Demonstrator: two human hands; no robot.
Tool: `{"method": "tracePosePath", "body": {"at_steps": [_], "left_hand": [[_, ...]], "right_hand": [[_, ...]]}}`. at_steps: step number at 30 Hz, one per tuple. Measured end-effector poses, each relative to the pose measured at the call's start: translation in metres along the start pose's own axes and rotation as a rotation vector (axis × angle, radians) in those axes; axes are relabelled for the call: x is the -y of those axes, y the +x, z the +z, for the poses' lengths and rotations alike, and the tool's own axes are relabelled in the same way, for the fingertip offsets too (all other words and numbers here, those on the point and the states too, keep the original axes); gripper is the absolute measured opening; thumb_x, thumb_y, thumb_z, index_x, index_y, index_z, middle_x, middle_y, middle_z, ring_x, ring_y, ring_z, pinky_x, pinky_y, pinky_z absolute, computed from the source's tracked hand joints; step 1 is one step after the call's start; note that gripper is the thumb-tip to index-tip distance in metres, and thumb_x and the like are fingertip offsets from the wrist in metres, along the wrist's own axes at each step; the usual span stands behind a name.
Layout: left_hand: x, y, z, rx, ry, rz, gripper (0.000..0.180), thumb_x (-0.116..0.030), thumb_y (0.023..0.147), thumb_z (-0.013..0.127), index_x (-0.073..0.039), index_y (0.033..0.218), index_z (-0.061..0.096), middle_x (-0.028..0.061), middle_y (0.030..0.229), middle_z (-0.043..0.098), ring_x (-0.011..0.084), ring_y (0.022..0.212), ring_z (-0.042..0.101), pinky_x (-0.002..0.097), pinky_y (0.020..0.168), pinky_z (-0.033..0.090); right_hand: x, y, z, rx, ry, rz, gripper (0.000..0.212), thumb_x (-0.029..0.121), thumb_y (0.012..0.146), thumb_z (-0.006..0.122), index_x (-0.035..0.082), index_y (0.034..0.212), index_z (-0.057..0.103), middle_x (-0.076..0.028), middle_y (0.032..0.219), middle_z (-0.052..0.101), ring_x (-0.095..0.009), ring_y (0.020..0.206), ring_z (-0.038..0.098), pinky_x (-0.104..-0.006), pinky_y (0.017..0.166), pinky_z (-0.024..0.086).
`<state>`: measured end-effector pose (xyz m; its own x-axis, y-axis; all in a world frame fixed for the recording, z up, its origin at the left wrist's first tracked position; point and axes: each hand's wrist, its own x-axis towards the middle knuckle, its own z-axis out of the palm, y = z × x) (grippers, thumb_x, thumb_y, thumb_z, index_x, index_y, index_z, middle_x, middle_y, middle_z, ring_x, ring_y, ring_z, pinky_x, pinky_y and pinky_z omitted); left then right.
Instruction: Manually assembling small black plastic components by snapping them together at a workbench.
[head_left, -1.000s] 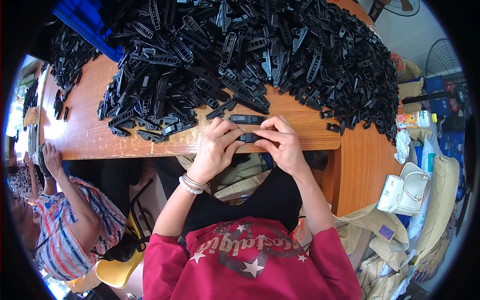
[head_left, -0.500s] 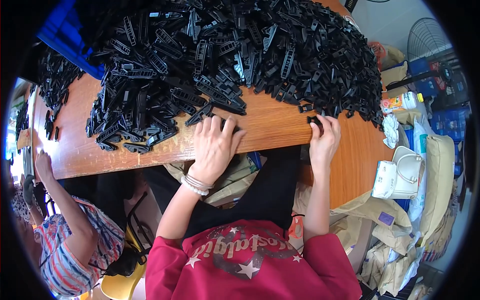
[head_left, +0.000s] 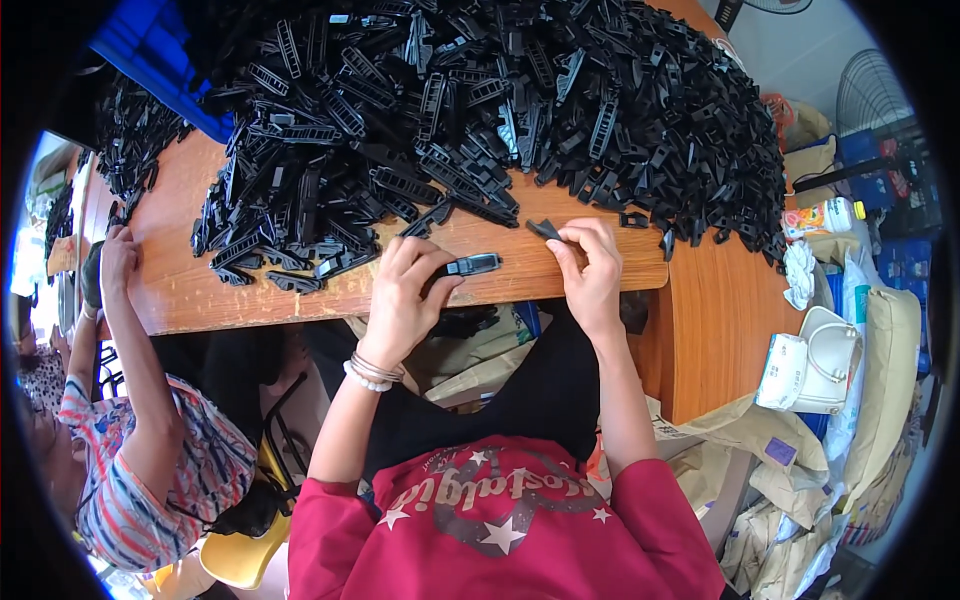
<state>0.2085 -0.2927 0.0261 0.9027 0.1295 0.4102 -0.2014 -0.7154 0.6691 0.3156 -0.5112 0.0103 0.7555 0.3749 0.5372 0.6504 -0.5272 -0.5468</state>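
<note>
My left hand (head_left: 408,290) is closed round one end of a long black plastic part (head_left: 473,265), whose other end points right above the table's front edge. Facing it, my right hand (head_left: 592,268) pinches a small black plastic piece (head_left: 543,229) between thumb and fingers. A gap separates the two pieces. Beyond my hands, long ladder-like black parts (head_left: 300,190) lie heaped on the left, and smaller black pieces (head_left: 680,130) form a pile on the right.
The wooden table (head_left: 350,312) ends just before my lap. A blue bin (head_left: 160,65) stands far left. At left, a co-worker in a striped top (head_left: 165,480) reaches to the table. On the right are a white handbag (head_left: 828,360), a bottle (head_left: 825,218) and brown sacks (head_left: 885,370).
My right hand has moved left from the small-piece pile, bringing a small black piece. The long part in my left hand now shows clearly. The view has shifted slightly.
</note>
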Motion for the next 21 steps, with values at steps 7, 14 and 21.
{"method": "tracePosePath", "body": {"at_steps": [7,14,21], "left_hand": [[0.003,0.004,0.003,0.03,0.004,0.036,0.023,-0.006,0.073,0.077,-0.001,0.095,0.07,0.0091,0.093,0.06,0.0277,0.087,0.056,0.0364,0.077,0.046],[0.005,0.003,0.001,0.048,-0.031,0.009,0.024,-0.005,0.074,0.077,-0.002,0.096,0.07,0.0087,0.093,0.06,0.0278,0.087,0.055,0.0373,0.078,0.047],[0.007,0.004,0.001,0.032,-0.016,0.035,0.022,-0.005,0.075,0.077,-0.002,0.095,0.07,0.0073,0.093,0.06,0.0263,0.086,0.053,0.0362,0.077,0.045]], "right_hand": [[-0.001,0.041,-0.022,0.472,0.657,0.848,0.021,0.015,0.094,0.066,-0.005,0.087,0.068,-0.004,0.064,0.063,-0.005,0.046,0.049,-0.019,0.043,0.037],[0.013,0.029,-0.016,0.292,0.153,0.325,0.024,0.013,0.084,0.075,-0.004,0.098,0.066,-0.01,0.089,0.062,-0.02,0.07,0.062,-0.0313,0.063,0.049],[0.029,0.011,-0.009,0.407,0.435,0.163,0.026,0.002,0.081,0.074,-0.002,0.105,0.066,-0.01,0.096,0.061,-0.025,0.082,0.061,-0.0343,0.066,0.05]]}}
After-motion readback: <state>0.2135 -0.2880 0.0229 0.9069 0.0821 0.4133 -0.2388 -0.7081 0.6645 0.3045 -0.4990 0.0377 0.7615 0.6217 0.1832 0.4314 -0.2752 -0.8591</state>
